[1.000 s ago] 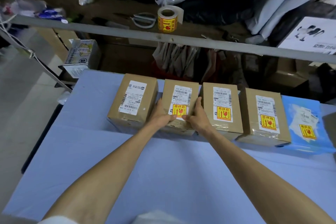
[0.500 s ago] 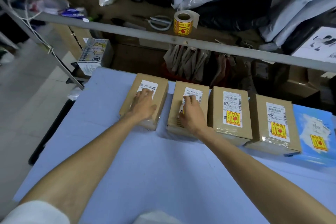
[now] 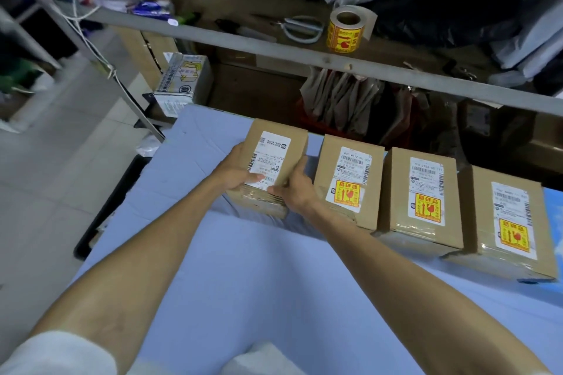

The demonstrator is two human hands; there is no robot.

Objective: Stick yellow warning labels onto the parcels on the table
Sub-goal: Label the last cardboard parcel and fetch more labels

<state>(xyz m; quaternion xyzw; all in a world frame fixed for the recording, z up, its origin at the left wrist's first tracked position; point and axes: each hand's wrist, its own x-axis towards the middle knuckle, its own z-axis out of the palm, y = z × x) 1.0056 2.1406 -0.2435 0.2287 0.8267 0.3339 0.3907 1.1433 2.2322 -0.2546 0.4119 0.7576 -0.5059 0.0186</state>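
On the blue counter (image 3: 243,283) four cardboard boxes stand in a row. The leftmost box (image 3: 275,161) carries only a white shipping label and no yellow sticker; the left hand (image 3: 236,169) grips its left side and the right hand (image 3: 294,189) grips its right side, both closed around it. The second box (image 3: 347,179), third box (image 3: 422,201) and fourth box (image 3: 508,222) each bear one yellow warning sticker, three in all. One roll of stickers (image 3: 344,29) sits on the shelf (image 3: 396,70) behind.
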